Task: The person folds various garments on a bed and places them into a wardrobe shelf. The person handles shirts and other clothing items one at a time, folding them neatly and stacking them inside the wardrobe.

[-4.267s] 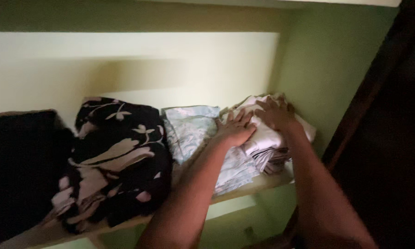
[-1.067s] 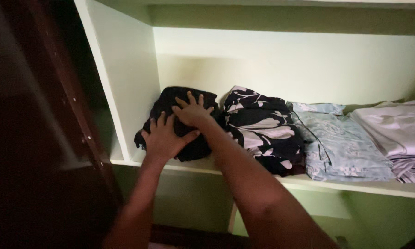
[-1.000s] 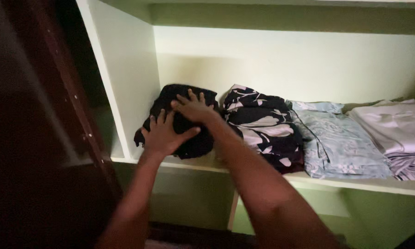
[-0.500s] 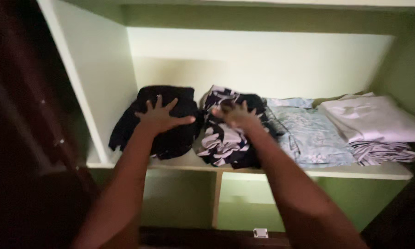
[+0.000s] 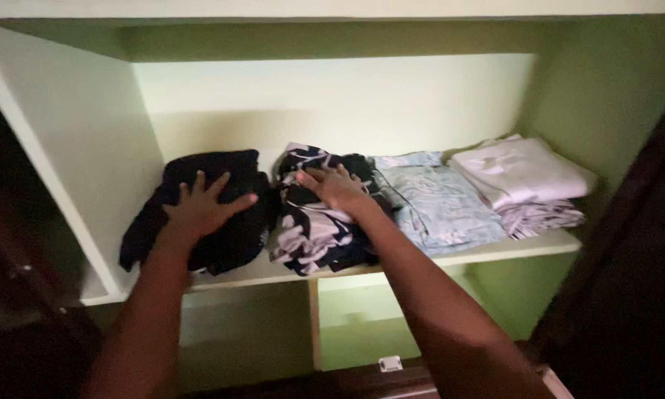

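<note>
**Both palms flat on the two dark clothes piles**

The dim light swallows the folds of the black pile, so you cannot tell which garments it holds, and your forearms run out of the bottom of the view. Your right wrist covers part of the black-and-white floral pile.

The black pile sits at the left end of the wardrobe shelf, close to the side wall, directly under your left hand. The floral pile lies just beside it, near the shelf's middle, under your right hand.

Both your arms reach forward and up. Each hand lies palm down with fingers spread, pressing on its pile and gripping nothing. A pale blue folded pile and a white folded pile fill the right end.
</note>
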